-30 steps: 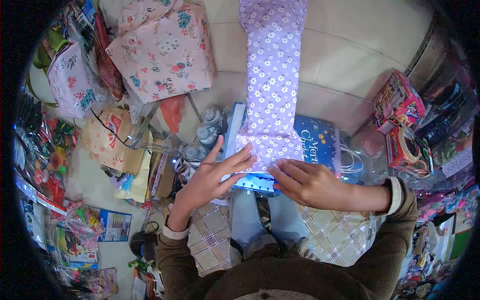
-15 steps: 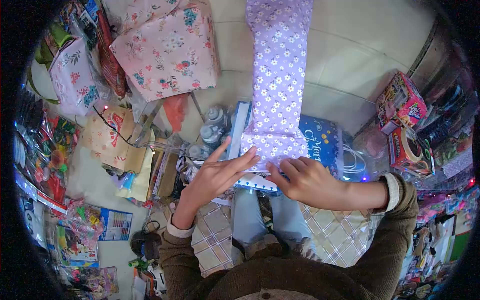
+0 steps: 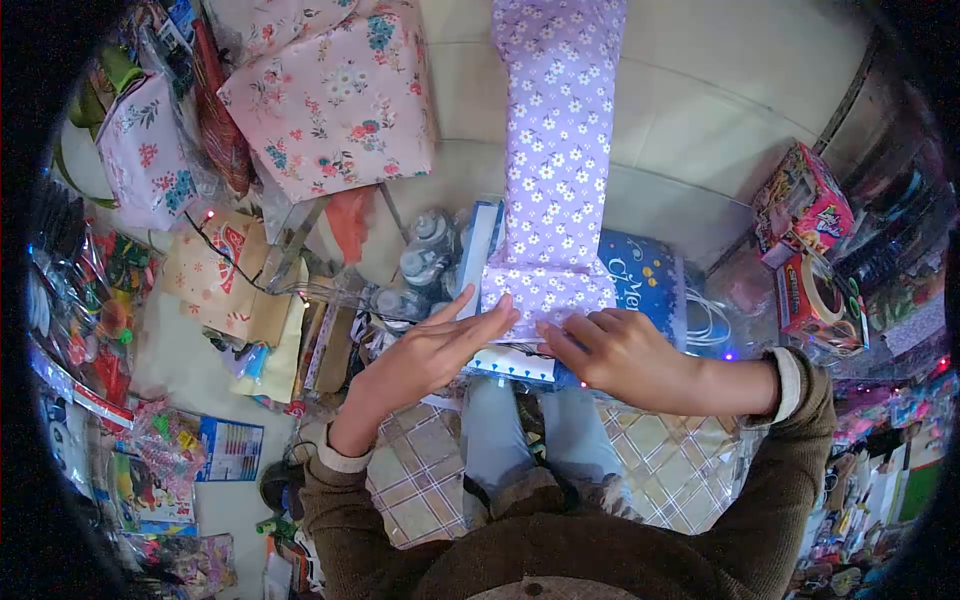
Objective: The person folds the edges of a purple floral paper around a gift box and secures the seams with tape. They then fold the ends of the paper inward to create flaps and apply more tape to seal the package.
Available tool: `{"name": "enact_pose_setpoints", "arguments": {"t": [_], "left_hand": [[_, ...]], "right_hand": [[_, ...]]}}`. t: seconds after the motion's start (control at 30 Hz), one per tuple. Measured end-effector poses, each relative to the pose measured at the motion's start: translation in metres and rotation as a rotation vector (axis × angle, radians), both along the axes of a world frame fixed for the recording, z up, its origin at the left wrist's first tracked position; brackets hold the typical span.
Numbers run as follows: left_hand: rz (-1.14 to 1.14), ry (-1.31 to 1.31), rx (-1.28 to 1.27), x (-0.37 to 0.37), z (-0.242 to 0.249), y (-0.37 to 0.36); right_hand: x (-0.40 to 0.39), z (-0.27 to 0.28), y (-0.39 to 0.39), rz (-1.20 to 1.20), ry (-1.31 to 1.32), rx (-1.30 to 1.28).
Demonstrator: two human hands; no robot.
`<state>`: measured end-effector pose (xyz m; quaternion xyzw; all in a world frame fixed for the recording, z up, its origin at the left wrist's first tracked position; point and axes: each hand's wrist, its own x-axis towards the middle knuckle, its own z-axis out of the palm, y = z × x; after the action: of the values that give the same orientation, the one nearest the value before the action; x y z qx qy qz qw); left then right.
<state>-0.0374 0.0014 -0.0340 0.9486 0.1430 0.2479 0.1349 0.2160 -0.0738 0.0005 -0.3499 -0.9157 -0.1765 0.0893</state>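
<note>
A long strip of purple wrapping paper (image 3: pixel 560 160) printed with white daisies runs from the top of the view down to my hands, its near end folded over in front of me. My left hand (image 3: pixel 432 352) lies along the left side of that fold, fingers stretched out and fingertips on the paper. At the fold's near right corner my right hand (image 3: pixel 620 350) has its fingers curled, with thumb and fingers closed at the paper's edge. Under the paper, a white box with blue marks (image 3: pixel 515 364) shows at the near side. Whatever lies inside the fold is hidden.
A blue Christmas gift bag (image 3: pixel 645 290) with white cord handles sits to the right. Clear bottles (image 3: pixel 425 258) stand left of the paper. Pink floral wrapping (image 3: pixel 335 110) is at the upper left. A roll of tape (image 3: pixel 823 290) rests near boxes at right.
My left hand has tilted flatter, its wrist shifting left and down, with the fingertips still on the paper. My right hand has moved very slightly at the near edge.
</note>
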Motion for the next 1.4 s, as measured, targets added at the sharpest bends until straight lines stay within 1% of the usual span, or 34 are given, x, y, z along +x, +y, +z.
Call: {"name": "enact_pose_setpoints", "arguments": {"t": [0.27, 0.37, 0.47, 0.57, 0.67, 0.87, 0.97, 1.07, 1.17, 1.27, 1.4], "left_hand": [[-0.026, 0.019, -0.076, -0.002, 0.001, 0.003], [-0.013, 0.001, -0.077, -0.002, -0.001, 0.003], [0.009, -0.051, 0.01, 0.001, -0.004, 0.001], [0.05, -0.082, 0.092, 0.003, -0.008, -0.002], [0.096, -0.114, 0.162, 0.006, -0.011, -0.006], [0.185, -0.227, 0.185, 0.016, -0.016, -0.01], [0.195, -0.25, 0.209, 0.019, -0.015, -0.009], [0.187, -0.247, 0.334, 0.018, -0.019, -0.007], [0.191, -0.252, 0.368, 0.019, -0.023, -0.007], [0.199, -0.266, 0.329, 0.022, -0.031, -0.008], [0.229, -0.217, 0.395, 0.021, -0.027, -0.013]], "right_hand": [[0.001, -0.001, -0.001, 0.01, 0.009, 0.008], [0.003, -0.003, -0.004, -0.013, 0.013, -0.042], [0.006, -0.003, -0.007, -0.024, 0.045, -0.065], [0.009, -0.004, -0.009, 0.02, 0.103, -0.066], [0.008, -0.004, -0.011, 0.014, 0.096, -0.07], [0.004, 0.006, -0.012, -0.024, -0.009, -0.164], [0.003, 0.003, -0.011, 0.023, 0.03, -0.026], [0.002, 0.001, -0.013, 0.017, 0.022, 0.007], [0.002, -0.005, -0.013, 0.033, 0.021, 0.082], [-0.001, -0.007, -0.014, 0.025, -0.027, 0.115], [-0.004, -0.004, -0.018, -0.005, -0.063, 0.069]]}}
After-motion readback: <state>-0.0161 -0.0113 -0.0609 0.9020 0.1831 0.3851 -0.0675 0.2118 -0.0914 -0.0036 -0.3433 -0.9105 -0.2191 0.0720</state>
